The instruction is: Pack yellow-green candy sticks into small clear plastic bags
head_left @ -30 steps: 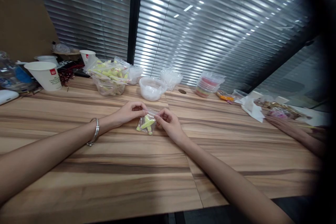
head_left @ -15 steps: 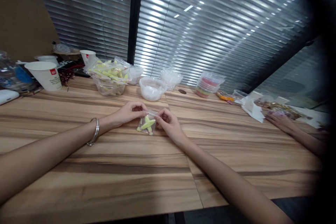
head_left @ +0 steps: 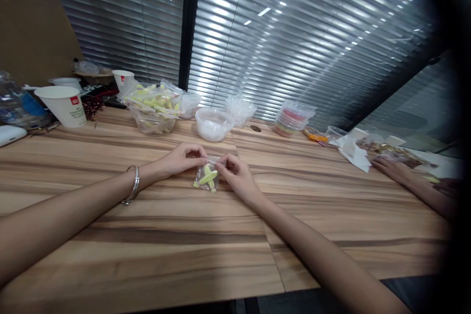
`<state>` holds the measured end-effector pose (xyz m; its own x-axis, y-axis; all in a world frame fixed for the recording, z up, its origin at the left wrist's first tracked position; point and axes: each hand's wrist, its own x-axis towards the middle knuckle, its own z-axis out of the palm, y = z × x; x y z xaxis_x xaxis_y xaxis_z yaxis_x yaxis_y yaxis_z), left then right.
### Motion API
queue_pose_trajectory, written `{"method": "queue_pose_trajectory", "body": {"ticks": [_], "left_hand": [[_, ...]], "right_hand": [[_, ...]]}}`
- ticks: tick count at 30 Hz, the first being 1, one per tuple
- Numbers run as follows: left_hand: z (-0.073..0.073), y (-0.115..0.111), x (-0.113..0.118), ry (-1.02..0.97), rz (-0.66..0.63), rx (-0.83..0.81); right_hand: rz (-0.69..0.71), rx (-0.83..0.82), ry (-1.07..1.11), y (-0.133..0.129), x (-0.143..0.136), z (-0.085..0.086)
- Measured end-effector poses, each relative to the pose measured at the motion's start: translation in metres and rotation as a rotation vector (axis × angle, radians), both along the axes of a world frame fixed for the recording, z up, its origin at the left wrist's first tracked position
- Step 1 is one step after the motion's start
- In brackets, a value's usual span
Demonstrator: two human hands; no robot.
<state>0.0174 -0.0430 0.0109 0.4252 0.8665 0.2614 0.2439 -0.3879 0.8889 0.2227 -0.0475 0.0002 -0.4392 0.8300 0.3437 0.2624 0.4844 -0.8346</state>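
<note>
Between my hands hangs a small clear zip bag, its top edge pinched from both sides. Inside it lie yellow-green pieces that cross each other; their exact kind I cannot make out. My left hand, with a silver bangle on the wrist, is closed on the bag's upper left corner. My right hand pinches the upper right part. Beyond them stand a clear tub heaped with similar bagged yellow-green pieces and a round clear plastic bowl with whitish plastic in it.
Paper cups stand at the left, near a plastic bottle. Stacked containers with red and green contents are at the back right. A co-worker's hand rests by white paper at the far right. Blinds line the back.
My right fingers have shifted slightly left along the bag's top, and the bag hangs at a slightly different angle. At the far right, something yellow-green now shows by the co-worker's arm.
</note>
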Motion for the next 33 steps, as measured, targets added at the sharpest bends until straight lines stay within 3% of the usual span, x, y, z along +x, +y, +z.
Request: {"method": "queue_pose_trajectory", "body": {"ticks": [15,21,27,33], "left_hand": [[-0.001,0.000,0.001,0.006,-0.003,0.010],[-0.008,0.003,0.001,0.032,0.004,0.030],[-0.005,-0.003,0.002,0.122,-0.101,0.071],[0.003,-0.009,0.004,0.185,-0.147,0.163]], "right_hand": [[0.006,-0.021,-0.005,0.000,-0.001,0.000],[0.037,-0.040,-0.042,0.001,0.000,-0.002],[0.102,-0.010,-0.094,-0.005,-0.003,0.001],[0.078,0.017,-0.090,-0.008,-0.004,0.000]]}}
